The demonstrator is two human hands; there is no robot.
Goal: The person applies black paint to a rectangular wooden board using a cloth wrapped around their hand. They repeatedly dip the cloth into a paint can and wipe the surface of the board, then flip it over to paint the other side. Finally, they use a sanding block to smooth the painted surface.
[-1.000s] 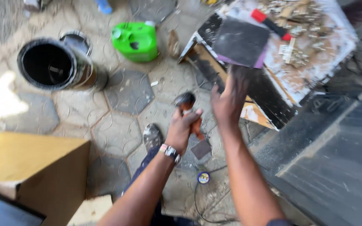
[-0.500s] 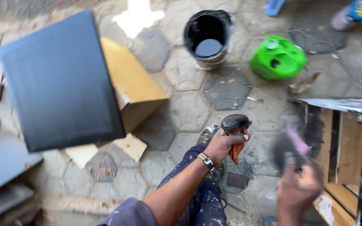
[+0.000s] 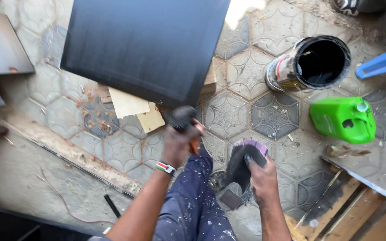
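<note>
Left hand (image 3: 180,142) gripping black-bristled brush (image 3: 183,118) by orange handle; right hand (image 3: 261,177) pinching floppy, light sandpaper sheet (image 3: 242,163) by edge.

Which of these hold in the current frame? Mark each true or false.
1. The left hand grips a brush with its dark head up. True.
2. The right hand is empty. False: it holds a dark sanding sheet with a purple edge.
3. The green jug lies on the paving right of the hands. True.
4. The paint can stands upright with a lid on. False: it is tipped over, its open mouth showing a black inside.
5. A black panel fills the upper part of the view, above the left hand. True.
6. The left wrist is bare. False: it wears a beaded band.
</note>
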